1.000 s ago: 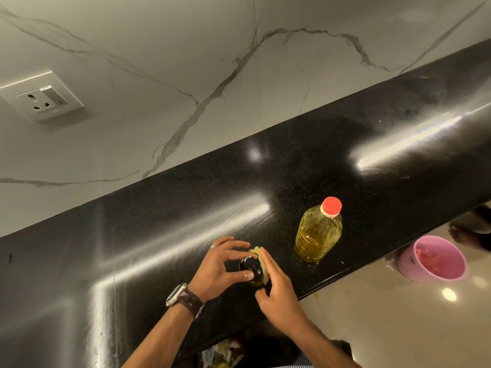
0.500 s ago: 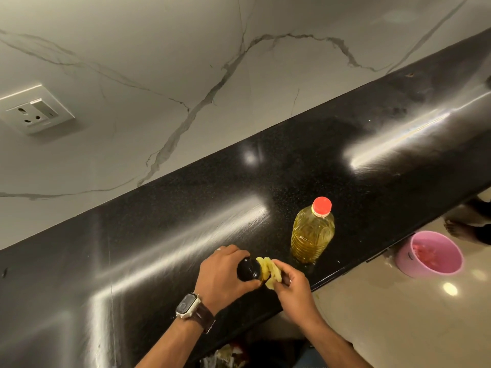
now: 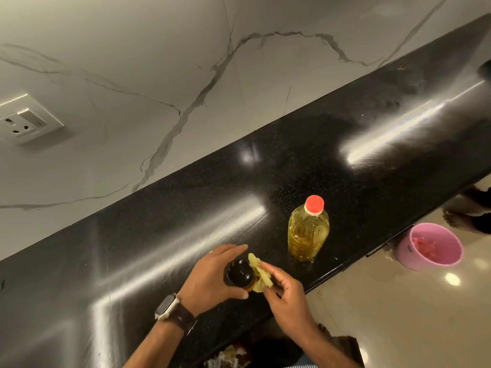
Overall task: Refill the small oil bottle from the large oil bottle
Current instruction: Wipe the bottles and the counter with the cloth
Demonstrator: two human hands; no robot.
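The large oil bottle [image 3: 308, 229] stands upright on the black counter [image 3: 345, 155], red cap [image 3: 314, 204] on, nearly full of clear yellow oil; its long axis runs straight up toward me. To its right, down on the floor, a pink bucket [image 3: 431, 247] holds something pinkish that I cannot make out.

The small oil bottle [image 3: 240, 273] sits near the counter's front edge, left of the large one and apart from it. I see mostly its round black cap from above, with a sliver of amber below it; it stands upright too.

My left hand [image 3: 212, 277] curls around the small bottle, thumb and fingers wrapping its sides. My right hand [image 3: 285, 293] pinches a crumpled yellowish cloth [image 3: 259, 273] between thumb and fingertips, pressing it against the bottle's right side.
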